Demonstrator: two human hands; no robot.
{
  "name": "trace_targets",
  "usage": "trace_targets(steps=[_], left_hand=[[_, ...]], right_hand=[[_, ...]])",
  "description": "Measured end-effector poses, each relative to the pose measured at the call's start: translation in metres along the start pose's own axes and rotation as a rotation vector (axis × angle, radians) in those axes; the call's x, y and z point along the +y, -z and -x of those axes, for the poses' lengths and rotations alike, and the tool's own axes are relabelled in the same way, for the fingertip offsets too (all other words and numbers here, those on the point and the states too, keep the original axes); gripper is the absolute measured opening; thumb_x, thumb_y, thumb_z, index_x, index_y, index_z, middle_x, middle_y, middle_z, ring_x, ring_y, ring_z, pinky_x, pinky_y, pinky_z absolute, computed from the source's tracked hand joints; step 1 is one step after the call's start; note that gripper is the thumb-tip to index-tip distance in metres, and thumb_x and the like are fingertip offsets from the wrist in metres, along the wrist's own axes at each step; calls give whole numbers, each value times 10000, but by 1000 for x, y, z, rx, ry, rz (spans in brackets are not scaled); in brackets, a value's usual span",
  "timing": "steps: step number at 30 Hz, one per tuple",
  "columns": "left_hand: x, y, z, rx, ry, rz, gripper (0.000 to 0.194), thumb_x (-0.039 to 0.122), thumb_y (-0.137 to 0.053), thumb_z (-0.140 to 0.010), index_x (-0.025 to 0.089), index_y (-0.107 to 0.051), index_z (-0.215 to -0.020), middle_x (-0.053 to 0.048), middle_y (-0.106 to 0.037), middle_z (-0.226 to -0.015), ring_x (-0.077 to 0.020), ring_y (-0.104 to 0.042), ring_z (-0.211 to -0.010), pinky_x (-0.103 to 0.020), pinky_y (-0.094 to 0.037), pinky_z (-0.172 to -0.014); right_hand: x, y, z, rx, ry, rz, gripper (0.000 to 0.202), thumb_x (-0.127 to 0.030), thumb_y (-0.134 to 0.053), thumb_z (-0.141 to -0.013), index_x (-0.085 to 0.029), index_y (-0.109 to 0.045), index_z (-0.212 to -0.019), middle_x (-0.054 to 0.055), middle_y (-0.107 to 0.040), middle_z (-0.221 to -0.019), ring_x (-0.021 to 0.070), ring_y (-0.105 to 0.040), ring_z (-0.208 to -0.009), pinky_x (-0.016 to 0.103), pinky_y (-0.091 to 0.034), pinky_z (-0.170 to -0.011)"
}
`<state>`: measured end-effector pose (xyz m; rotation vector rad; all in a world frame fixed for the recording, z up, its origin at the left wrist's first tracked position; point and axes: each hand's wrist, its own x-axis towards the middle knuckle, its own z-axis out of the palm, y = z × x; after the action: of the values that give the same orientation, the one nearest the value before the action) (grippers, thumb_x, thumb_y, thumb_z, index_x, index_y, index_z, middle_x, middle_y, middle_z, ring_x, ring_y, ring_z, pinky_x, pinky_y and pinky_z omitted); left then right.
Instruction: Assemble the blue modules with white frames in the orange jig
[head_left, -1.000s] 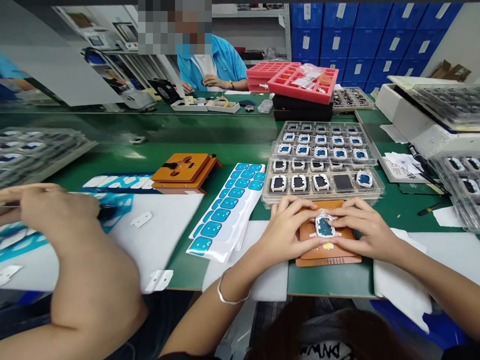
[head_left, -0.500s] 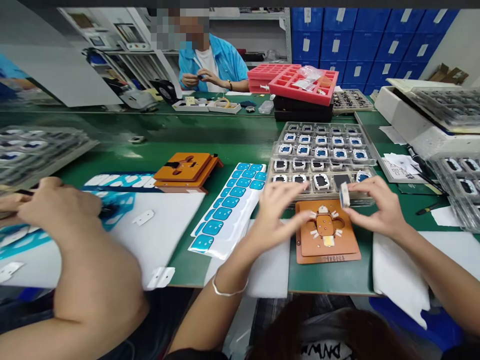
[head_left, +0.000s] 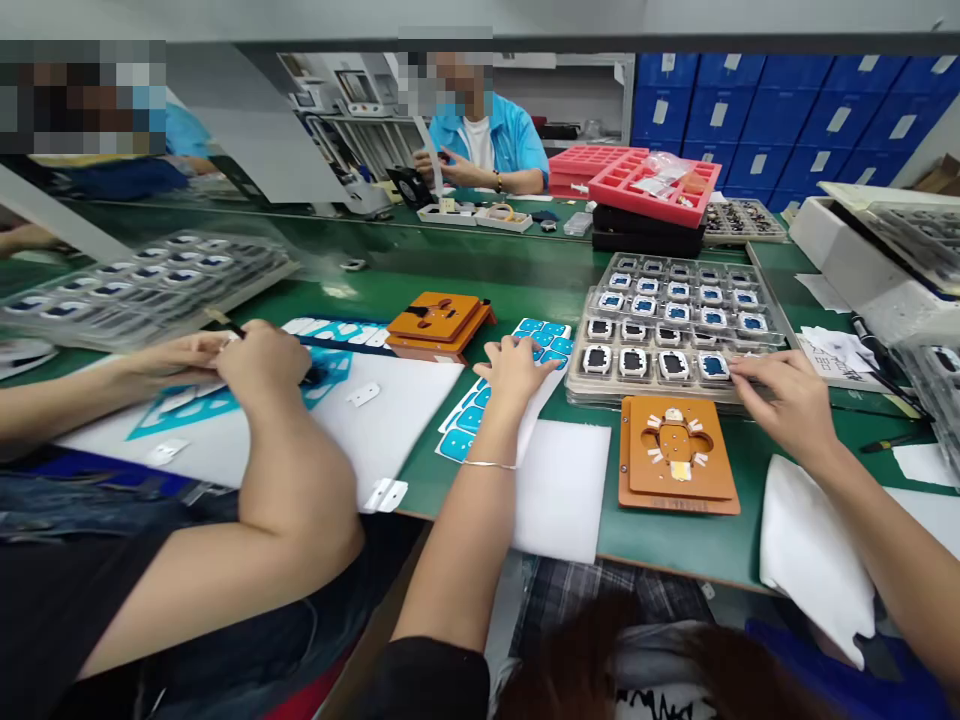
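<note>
While the right grip sits at the tray's near-right corner, pinching or not I cannot tell, the left grip spreads over blue stickers left of the tray. In its near row, the blue-centred case seems light, stiff, best held by its rim.

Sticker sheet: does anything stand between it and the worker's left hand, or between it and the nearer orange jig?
Nothing visible stands between the left hand and sticker sheet; whether they touch is unclear. Toward the nearer jig, a white pad lies flat on the table; nothing upright shows between.
</note>
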<state>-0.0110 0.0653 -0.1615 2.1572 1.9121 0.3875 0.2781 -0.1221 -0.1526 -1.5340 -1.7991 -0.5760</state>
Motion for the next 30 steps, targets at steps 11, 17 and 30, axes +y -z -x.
trace_targets(steps=[11,17,30], left_hand=[[2,-9,-10,13,54,67,325,398,-685,-820,252,-595,-1097,-122,-389,-1468,-365,-297,-1360,-521,-311,-1043],[1,-9,-12,-1,52,85,211,385,-695,-816,277,-649,-991,-77,-372,-1485,-360,-275,-1374,-527,-292,-1055],[6,-5,-1,99,-94,127,129,213,-653,-815,228,-604,-933,-92,-659,-1166,-335,-447,-1263,-530,-282,-1021]], right_hand=[[-9,-2,5,-36,-1,-39,174,-247,-568,-916,-226,-741,-921,59,-771,-941,260,-637,-848,442,-526,-741],[-11,-2,3,-24,-10,-55,161,-247,-578,-907,-241,-739,-903,44,-771,-933,256,-646,-832,450,-536,-759],[-26,-18,-33,-395,39,-64,98,-272,-566,-895,-201,-591,-959,118,-706,-1074,320,-582,-1035,503,-476,-828]])
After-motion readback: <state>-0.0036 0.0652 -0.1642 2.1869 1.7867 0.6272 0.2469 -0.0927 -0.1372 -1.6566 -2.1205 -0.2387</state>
